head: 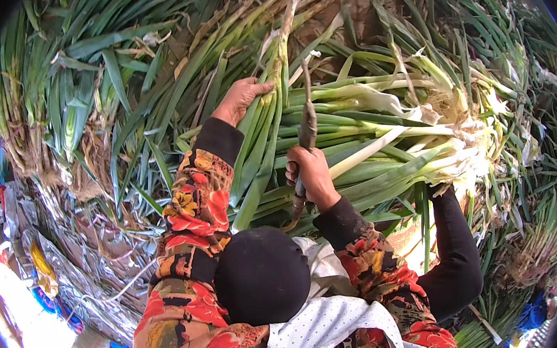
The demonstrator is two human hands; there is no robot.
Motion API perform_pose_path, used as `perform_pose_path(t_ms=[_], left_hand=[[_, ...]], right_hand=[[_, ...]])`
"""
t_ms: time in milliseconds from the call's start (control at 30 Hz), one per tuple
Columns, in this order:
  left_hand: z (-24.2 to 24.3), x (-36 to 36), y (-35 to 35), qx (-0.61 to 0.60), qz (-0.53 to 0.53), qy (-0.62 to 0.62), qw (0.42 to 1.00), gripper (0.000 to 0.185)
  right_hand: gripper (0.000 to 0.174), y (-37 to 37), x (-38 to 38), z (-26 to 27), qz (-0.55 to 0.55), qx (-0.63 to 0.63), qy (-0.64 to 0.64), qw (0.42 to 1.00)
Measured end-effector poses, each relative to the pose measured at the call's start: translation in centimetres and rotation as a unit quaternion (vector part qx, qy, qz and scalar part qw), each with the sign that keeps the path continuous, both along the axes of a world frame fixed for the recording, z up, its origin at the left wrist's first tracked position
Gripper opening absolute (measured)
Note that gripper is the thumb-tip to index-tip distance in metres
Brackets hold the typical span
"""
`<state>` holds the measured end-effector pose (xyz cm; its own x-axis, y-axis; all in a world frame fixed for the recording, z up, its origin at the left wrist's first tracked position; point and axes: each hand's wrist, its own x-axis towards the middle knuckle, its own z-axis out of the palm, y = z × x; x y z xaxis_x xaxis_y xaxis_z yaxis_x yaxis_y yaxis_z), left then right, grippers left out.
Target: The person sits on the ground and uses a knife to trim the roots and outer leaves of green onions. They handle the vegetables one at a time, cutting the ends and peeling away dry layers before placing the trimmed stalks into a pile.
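My left hand (246, 96) grips the leaves of a small bunch of green onions (265, 117), whose pale stem ends point up and away. My right hand (309, 173) is closed round a dark, crooked stick-like tool (308, 121), held upright; whether it has a blade cannot be told. Beneath and to the right of this hand lies a pile of large green onions (370, 135), leaves to the left and white, rooted ends (462, 151) to the right. Both my sleeves are floral with dark cuffs.
More green onions lie at the upper left (71, 108) and along the right side (544, 113). A black knee or boot (452, 258) stands at the lower right. Crumpled plastic sheeting (77, 274) lies at lower left. A dark rounded knee (263, 276) is close in front.
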<state>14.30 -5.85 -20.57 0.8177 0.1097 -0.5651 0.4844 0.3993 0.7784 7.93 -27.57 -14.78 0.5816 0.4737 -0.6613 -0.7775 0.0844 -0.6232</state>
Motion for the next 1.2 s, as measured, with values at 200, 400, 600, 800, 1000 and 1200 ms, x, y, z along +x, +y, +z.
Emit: perform_pose_path(t_ms=[200, 400, 600, 800, 1000, 1200], left_hand=[[-0.5, 0.7, 2.2, -0.054, 0.026, 0.01, 0.998, 0.013], [-0.4, 0.4, 2.8, -0.092, 0.05, 0.045, 0.994, 0.015], [-1.8, 0.4, 2.2, -0.035, 0.062, 0.029, 0.997, 0.011], [-2.3, -0.2, 3.0, -0.007, 0.112, 0.046, 0.993, 0.03], [-2.0, -0.7, 2.2, -0.014, 0.089, 0.007, 0.996, 0.03], [-2.4, -1.5, 2.8, -0.077, 0.054, 0.009, 0.996, 0.025]], right_hand=[[0.02, 2.3, 0.5, 0.5, 0.093, -0.083, 0.031, 0.992], [0.02, 3.0, 0.7, 0.4, 0.105, -0.075, 0.063, 0.99], [0.017, 3.1, 1.4, -0.2, 0.116, -0.105, 0.038, 0.987], [0.016, 4.4, 3.8, -0.4, 0.113, -0.119, -0.006, 0.986], [0.024, 6.0, 7.5, -2.6, 0.128, -0.14, -0.077, 0.979], [0.016, 7.5, 8.7, -2.9, 0.112, -0.122, -0.092, 0.982]])
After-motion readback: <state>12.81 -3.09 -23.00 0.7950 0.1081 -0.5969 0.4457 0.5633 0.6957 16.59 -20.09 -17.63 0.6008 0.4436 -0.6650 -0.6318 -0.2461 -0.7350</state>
